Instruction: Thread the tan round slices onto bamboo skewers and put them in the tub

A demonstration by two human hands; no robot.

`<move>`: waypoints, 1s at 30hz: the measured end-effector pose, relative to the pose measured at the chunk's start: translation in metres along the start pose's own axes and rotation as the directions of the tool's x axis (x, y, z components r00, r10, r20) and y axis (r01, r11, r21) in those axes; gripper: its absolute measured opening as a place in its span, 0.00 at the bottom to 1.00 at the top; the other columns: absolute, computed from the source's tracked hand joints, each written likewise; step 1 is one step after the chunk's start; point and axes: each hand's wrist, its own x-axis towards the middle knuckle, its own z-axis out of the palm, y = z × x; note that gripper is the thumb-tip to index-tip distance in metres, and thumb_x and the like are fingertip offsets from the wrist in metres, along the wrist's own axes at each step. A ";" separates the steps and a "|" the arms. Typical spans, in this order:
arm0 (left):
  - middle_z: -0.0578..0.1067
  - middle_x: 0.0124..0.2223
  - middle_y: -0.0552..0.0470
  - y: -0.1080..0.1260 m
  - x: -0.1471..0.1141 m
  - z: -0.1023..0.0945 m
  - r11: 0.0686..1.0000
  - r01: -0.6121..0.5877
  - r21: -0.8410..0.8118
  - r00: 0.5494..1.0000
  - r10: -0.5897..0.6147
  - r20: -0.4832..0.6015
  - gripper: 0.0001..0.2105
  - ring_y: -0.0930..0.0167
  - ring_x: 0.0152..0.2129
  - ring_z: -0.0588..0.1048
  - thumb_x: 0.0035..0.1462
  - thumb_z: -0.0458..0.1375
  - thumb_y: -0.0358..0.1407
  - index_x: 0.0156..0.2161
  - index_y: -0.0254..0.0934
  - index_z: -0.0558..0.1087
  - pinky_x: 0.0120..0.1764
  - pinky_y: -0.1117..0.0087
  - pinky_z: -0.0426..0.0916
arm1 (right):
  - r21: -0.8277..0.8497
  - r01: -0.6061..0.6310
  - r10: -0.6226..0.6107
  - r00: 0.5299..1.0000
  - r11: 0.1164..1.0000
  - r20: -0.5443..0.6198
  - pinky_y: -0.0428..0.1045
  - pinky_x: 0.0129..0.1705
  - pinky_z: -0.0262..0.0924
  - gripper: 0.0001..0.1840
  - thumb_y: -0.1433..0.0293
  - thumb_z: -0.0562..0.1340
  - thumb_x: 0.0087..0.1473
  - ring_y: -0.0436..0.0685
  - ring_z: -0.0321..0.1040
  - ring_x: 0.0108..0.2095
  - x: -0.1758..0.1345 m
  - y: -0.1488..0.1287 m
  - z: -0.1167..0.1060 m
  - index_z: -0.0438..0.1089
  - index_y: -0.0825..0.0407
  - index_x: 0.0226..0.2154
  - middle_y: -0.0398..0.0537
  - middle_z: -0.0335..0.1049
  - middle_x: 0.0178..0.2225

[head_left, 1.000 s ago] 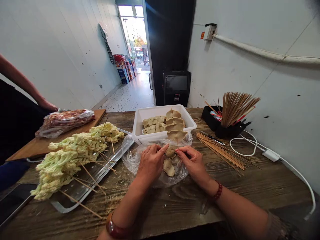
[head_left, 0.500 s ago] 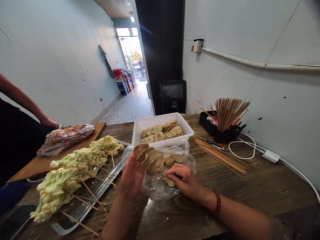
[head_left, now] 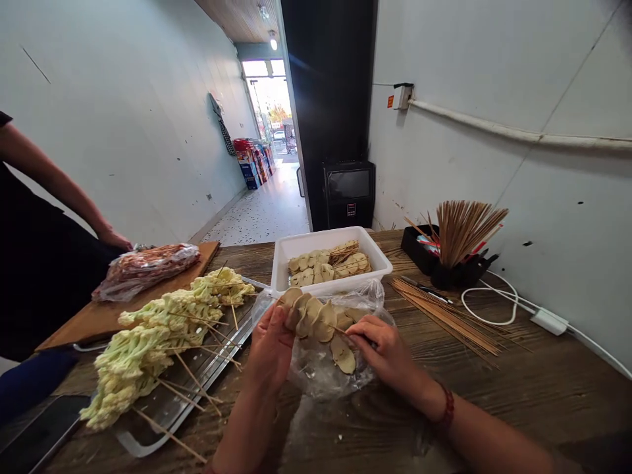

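Pale beige, round flat slices (head_left: 316,319) overlap in a row on a thin wooden skewer (head_left: 340,330). My left hand (head_left: 270,349) is closed around the far-left end of the row, thumb on the slices. At the other end, my right hand (head_left: 385,349) pinches the skewer's bare part just beyond the last slice. Below the skewer a loose slice (head_left: 343,357) lies on a clear plastic bag (head_left: 316,378), and more slices show partly behind my right fingers. A white plastic tub (head_left: 336,288) beyond the bag holds several finished skewers of the same slices (head_left: 316,273).
Skewered cauliflower (head_left: 162,329) lies on a metal tray (head_left: 192,401) at left. Behind it, a bagged meat-like bundle (head_left: 148,266) rests on a wooden board (head_left: 64,332), near another person's hand (head_left: 113,237). Bare skewers (head_left: 449,319), a black holder (head_left: 439,270) and a white cable (head_left: 548,320) are at right.
My left fingers have closed over the slices, and the row has tilted lower. My right hand has moved from a loose slice to the skewer's end. The view has shifted slightly left.
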 end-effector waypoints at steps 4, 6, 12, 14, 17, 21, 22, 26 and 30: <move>0.80 0.40 0.49 0.004 -0.002 -0.001 0.999 -0.012 -0.031 1.000 0.012 -0.004 0.20 0.70 0.32 0.79 0.50 0.65 0.48 0.45 0.38 0.75 0.38 0.69 0.74 | -0.105 0.038 -0.049 0.993 0.994 -0.109 0.50 0.37 0.64 0.08 0.70 0.59 0.61 0.57 0.70 0.34 0.016 -0.006 -0.039 0.75 0.49 0.36 0.48 0.73 0.33; 0.80 0.40 0.47 0.005 -0.003 -0.002 1.000 -0.003 -0.014 1.000 0.003 -0.010 0.21 0.70 0.31 0.79 0.51 0.64 0.49 0.45 0.36 0.75 0.38 0.69 0.74 | -0.202 0.065 -0.095 0.985 0.977 -0.147 0.50 0.37 0.63 0.08 0.69 0.59 0.61 0.57 0.70 0.35 0.033 -0.008 -0.065 0.75 0.49 0.37 0.49 0.73 0.34; 0.80 0.38 0.47 0.005 -0.004 -0.003 0.999 0.033 -0.027 0.999 -0.034 -0.035 0.20 0.72 0.28 0.78 0.52 0.63 0.47 0.45 0.33 0.74 0.36 0.70 0.72 | -0.572 0.153 -0.204 0.979 0.806 -0.026 0.50 0.38 0.59 0.09 0.68 0.60 0.60 0.58 0.69 0.37 0.111 -0.003 -0.105 0.78 0.51 0.35 0.49 0.74 0.33; 0.80 0.37 0.47 0.004 -0.004 -0.004 0.998 0.041 -0.037 0.999 -0.041 -0.023 0.21 0.72 0.27 0.77 0.52 0.63 0.48 0.44 0.33 0.75 0.35 0.71 0.72 | -0.685 0.125 -0.146 0.989 0.717 0.027 0.50 0.37 0.58 0.10 0.68 0.60 0.61 0.57 0.69 0.37 0.135 0.003 -0.097 0.78 0.52 0.36 0.50 0.75 0.34; 0.79 0.35 0.48 0.003 -0.004 -0.004 0.998 0.060 -0.034 0.998 -0.060 0.000 0.21 0.72 0.26 0.76 0.52 0.63 0.48 0.43 0.33 0.75 0.33 0.71 0.72 | -0.796 0.100 0.004 0.992 0.596 0.128 0.48 0.35 0.57 0.13 0.68 0.57 0.63 0.57 0.69 0.39 0.161 0.013 -0.072 0.78 0.51 0.38 0.50 0.75 0.39; 0.79 0.34 0.47 0.003 -0.005 -0.004 0.997 0.072 -0.032 0.997 -0.072 0.002 0.20 0.73 0.26 0.75 0.52 0.63 0.48 0.43 0.33 0.76 0.34 0.71 0.71 | -0.824 0.130 0.090 0.973 0.551 0.214 0.47 0.38 0.57 0.16 0.68 0.55 0.64 0.57 0.69 0.41 0.183 0.022 -0.040 0.79 0.51 0.37 0.52 0.75 0.38; 0.79 0.34 0.47 0.003 -0.005 -0.005 0.997 0.073 -0.035 0.997 -0.073 0.001 0.20 0.73 0.26 0.75 0.52 0.63 0.48 0.43 0.33 0.76 0.34 0.71 0.71 | -0.823 0.135 0.097 0.970 0.552 0.223 0.47 0.39 0.57 0.16 0.68 0.55 0.64 0.57 0.69 0.41 0.187 0.024 -0.036 0.79 0.51 0.37 0.52 0.75 0.38; 0.78 0.33 0.48 0.002 -0.003 -0.008 0.996 0.073 -0.056 0.997 -0.073 -0.003 0.20 0.73 0.25 0.74 0.52 0.63 0.49 0.42 0.32 0.77 0.33 0.71 0.71 | -0.833 0.118 0.137 0.965 0.540 0.225 0.48 0.40 0.58 0.19 0.67 0.51 0.66 0.58 0.68 0.42 0.202 0.031 -0.030 0.78 0.53 0.41 0.55 0.74 0.43; 0.78 0.32 0.48 0.001 0.000 -0.010 0.996 0.067 -0.065 0.998 -0.068 -0.016 0.20 0.73 0.25 0.74 0.52 0.63 0.49 0.42 0.32 0.77 0.32 0.72 0.71 | -0.838 0.111 0.207 0.944 0.534 0.256 0.47 0.42 0.58 0.20 0.68 0.50 0.66 0.58 0.69 0.45 0.208 0.038 -0.027 0.77 0.54 0.44 0.56 0.73 0.46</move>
